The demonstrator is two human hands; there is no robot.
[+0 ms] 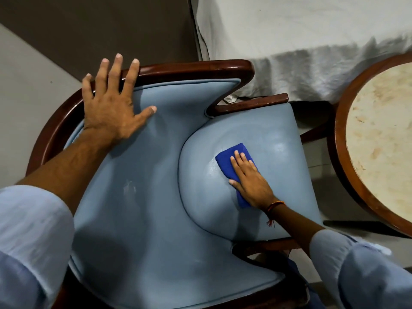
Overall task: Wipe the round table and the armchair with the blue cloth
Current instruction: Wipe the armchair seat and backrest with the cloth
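In the head view, the blue cloth [231,162] is seen folded into a thick pad and pressed flat under the right hand [249,181] on the seat cushion [267,134] of the armchair [156,197], roughly at the middle of the seat and nearer its rounded inner seam than its front edge. The right hand is not closed around the cloth; the fingers are laid out almost straight on top of it, with the thumb off its near edge on the upholstery, so the cloth is held only by downward pressure. The left hand [111,103] is spread wide open, nothing in it, with the palm on the padded backrest [145,219] and the fingertips reaching onto the dark wooden top rail [189,68] at the far left corner of the chair. The cloth is judged to be light, soft and limp, likely to bunch or unfold if pushed from one edge, so it is best driven from its centre with a flat palm. The pale blue upholstery looks smooth and slightly glossy, so easy sliding is to be expected, and the cushion dents under the hand. The chair appears heavy and stiff enough to be steadied by its rail. The round table [341,152], with a wooden rim and mottled pale top, stands just beside the seat's front edge, untouched.
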